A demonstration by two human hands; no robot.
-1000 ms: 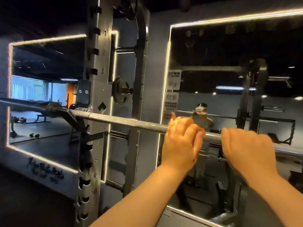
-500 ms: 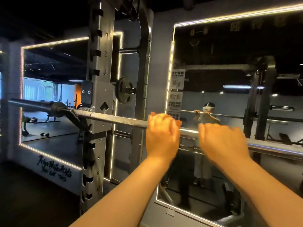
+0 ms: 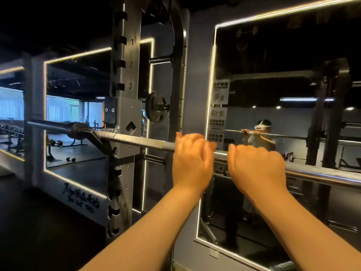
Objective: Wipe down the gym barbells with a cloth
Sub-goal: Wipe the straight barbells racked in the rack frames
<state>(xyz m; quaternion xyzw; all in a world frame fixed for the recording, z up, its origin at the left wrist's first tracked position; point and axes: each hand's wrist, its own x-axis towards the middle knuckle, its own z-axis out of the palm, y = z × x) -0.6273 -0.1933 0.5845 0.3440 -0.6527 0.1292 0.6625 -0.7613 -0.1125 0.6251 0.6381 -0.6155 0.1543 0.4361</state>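
Gripping the barbell [image 3: 136, 140], which sits racked on the rack upright [image 3: 125, 75]. Hands: left hand [image 3: 192, 159] and right hand [image 3: 257, 169] curl over the shaft, just beside each other. Cloth not visible, possibly under a palm. Judged mid-task: the knurled stretch toward the rack is likely left. No containers in view.

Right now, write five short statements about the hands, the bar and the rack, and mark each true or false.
1. The left hand and the right hand both curl over the barbell. True.
2. The barbell lies on the floor. False: it rests on the rack.
3. A weight plate hangs on a peg beside the rack upright. True.
4. The hands touch each other. False: bare bar shows between them.
5. The barbell's visible end is loaded with plates. False: it carries none.
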